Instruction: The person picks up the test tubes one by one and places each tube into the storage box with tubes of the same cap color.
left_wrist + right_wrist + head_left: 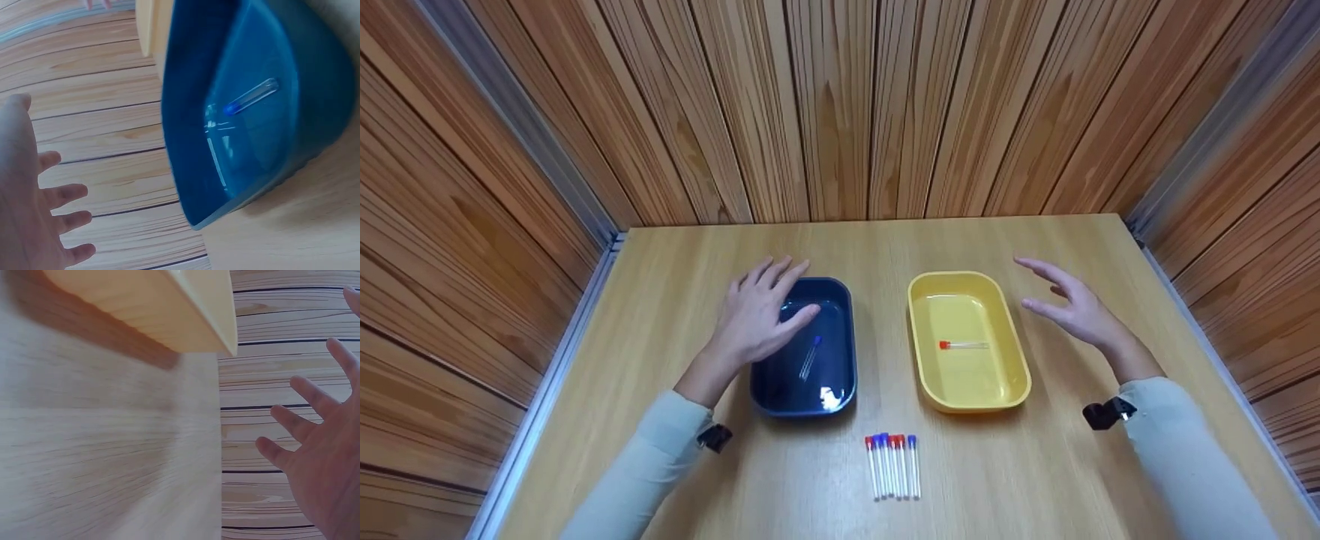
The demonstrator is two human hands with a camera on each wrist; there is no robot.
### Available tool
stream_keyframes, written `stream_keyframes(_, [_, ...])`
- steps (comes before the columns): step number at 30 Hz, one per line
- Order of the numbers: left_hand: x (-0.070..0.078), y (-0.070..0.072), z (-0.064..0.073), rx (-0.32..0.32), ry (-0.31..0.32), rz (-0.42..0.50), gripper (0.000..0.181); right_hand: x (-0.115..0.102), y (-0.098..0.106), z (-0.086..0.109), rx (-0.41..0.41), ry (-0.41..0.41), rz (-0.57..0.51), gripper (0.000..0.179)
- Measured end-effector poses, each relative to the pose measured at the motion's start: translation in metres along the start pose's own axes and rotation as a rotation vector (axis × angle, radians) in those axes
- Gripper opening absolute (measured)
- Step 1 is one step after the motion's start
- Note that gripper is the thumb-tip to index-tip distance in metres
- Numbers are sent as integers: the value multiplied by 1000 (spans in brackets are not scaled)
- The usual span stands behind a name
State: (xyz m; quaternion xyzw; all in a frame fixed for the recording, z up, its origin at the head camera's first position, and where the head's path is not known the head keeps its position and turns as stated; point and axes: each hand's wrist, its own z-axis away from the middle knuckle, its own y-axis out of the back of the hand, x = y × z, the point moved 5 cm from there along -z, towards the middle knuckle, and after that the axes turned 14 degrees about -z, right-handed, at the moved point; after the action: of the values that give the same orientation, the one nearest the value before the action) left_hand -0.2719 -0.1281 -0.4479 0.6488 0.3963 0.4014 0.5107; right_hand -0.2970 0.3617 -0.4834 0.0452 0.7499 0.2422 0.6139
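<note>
My left hand hovers over the left side of a dark blue tray, its fingers spread and holding nothing. Inside that tray lies one clear tube with a blue cap, seen also in the left wrist view as a blue-capped tube. To the right of a yellow tray, my right hand is raised with fingers apart and nothing in it. One red-capped tube lies across the yellow tray's floor. Nearer the front, a row of several red- and blue-capped tubes lies on the table.
The wooden table carries both trays, with a gap between them. Wood-plank walls close in the back and both sides. A metal rail runs along the left edge. Small black cameras sit on the wrists.
</note>
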Motion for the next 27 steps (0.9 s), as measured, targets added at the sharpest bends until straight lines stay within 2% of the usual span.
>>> stream_keyframes(12, [6,-14,17,-44,-52,-27,81,16,-5,10,4,-2,19,64])
stream_keyframes(17, [9,-17,23,-89,-74,-23,83,22,-6,13,-20,-13,26,65])
stream_keyframes(27, [17,-25,33,-90,-96,30,83,31,-15,20,-88,-65,47,69])
